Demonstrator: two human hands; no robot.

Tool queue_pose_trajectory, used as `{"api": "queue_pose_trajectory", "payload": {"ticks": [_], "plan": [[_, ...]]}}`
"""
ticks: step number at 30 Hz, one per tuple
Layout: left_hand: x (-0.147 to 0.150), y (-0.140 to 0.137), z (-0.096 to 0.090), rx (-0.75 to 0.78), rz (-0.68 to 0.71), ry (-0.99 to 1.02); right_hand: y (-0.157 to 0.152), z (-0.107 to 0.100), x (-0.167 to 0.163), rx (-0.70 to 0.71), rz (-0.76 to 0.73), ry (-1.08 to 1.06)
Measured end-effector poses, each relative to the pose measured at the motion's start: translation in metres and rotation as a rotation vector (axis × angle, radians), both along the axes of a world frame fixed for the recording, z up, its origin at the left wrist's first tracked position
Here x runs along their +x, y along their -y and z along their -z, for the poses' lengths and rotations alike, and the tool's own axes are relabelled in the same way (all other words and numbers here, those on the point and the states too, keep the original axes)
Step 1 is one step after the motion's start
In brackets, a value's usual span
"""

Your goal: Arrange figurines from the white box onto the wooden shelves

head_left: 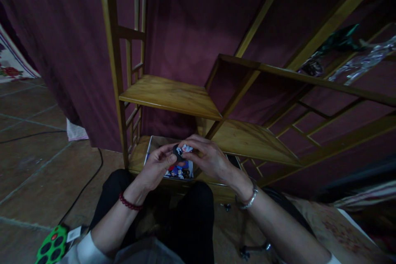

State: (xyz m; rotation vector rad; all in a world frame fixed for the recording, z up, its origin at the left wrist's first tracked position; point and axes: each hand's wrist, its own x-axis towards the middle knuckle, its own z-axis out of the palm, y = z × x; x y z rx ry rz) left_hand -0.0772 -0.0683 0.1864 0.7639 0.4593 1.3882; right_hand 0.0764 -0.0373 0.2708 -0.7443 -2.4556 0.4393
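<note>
Between my two hands is a small figurine [185, 149], white and pinkish on a dark round base [178, 153]. My left hand [161, 163] pinches the dark base between thumb and fingers. The fingers of my right hand [206, 157] close on the white upper part. Just beneath my hands, a white-rimmed box [147, 152] rests on the lowest shelf. Several small colourful figurines [178, 170] lie inside it, partly covered by my hands. The held piece is too small to make out in detail.
A wooden lattice shelf unit [173, 95] stands ahead, with a purple curtain [77, 49] behind and left. Clear plastic wrapping [361, 66] lies on an upper right shelf. A green power strip [52, 245] with a black cable [89, 189] is on the tiled floor at left.
</note>
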Motion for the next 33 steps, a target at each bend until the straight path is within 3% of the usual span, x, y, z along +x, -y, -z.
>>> {"api": "queue_pose_trajectory", "payload": {"ticks": [10, 20, 33], "plan": [[0.001, 0.0, -0.003, -0.001, 0.045, 0.021, -0.001, -0.006, 0.002, 0.003, -0.038, 0.018], [0.01, -0.004, -0.013, 0.055, 0.022, 0.024, -0.003, -0.014, 0.007, -0.005, 0.128, -0.009], [0.017, -0.001, -0.028, 0.077, 0.074, 0.013, 0.002, -0.025, 0.018, -0.004, 0.155, 0.012]]}}
